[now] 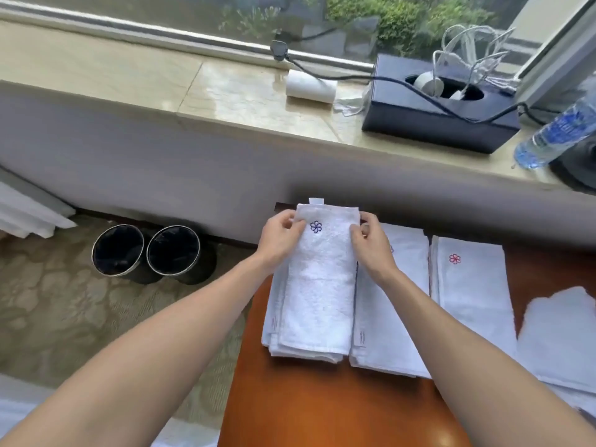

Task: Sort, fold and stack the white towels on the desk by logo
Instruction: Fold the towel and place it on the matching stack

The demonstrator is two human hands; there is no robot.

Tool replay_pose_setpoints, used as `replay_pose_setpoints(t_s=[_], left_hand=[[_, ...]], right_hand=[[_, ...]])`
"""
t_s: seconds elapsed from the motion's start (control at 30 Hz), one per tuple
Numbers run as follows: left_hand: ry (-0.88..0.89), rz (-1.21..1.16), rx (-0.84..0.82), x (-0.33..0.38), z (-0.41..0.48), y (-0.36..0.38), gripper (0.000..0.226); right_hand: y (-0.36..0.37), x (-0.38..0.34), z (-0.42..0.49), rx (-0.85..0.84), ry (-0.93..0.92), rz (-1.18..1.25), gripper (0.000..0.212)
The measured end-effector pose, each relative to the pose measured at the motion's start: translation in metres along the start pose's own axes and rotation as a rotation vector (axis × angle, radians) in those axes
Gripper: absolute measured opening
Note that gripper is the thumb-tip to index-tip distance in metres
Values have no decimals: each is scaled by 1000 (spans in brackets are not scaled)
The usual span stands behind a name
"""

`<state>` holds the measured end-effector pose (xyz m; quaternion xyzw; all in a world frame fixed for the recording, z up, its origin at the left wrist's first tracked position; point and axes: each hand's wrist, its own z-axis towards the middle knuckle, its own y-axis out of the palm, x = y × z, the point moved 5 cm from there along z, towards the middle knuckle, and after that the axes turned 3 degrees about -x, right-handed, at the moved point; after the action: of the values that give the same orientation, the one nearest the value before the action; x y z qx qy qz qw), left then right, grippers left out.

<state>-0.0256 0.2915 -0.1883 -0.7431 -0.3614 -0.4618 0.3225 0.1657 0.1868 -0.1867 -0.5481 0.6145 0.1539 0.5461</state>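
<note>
The folded towel with the blue logo is lying on top of the left pile, at the far left end of the counter. The left hand is pinching its far left corner. The right hand is pinching its far right corner. Fingers and thumbs are curling onto the cloth.

I think this is the stacking step. The pile is poking out on the left, so the next move is probably nudging the edges straight, then letting go.

A 2nd pile is sitting just beside it, and the right hand is mostly hiding its logo. A 3rd pile is showing a red logo. A loose towel is lying at the right, not yet folded, so it is likely next.

Nothing is getting in the hands' way. 2 black bins are standing on the floor. A black box, a paper roll and a bottle are sitting well apart on the sill.
</note>
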Motion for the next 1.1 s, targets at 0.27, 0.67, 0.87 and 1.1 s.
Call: replay_pose_setpoints(t_s=[0.27,0.67,0.87,1.1], left_hand=[[-172,127,80,-43,-21,-1,44],[-12,242,9,-59,-120,9,69],[-21,469,-117,-77,-144,8,47],[-19,669,-183,-80,-181,4,56]], right_hand=[[22,52,-65,-95,127,2,65],[48,53,-141,-82,91,3,76],[54,65,-161,-111,113,-126,82],[52,70,-198,-180,147,-343,60]])
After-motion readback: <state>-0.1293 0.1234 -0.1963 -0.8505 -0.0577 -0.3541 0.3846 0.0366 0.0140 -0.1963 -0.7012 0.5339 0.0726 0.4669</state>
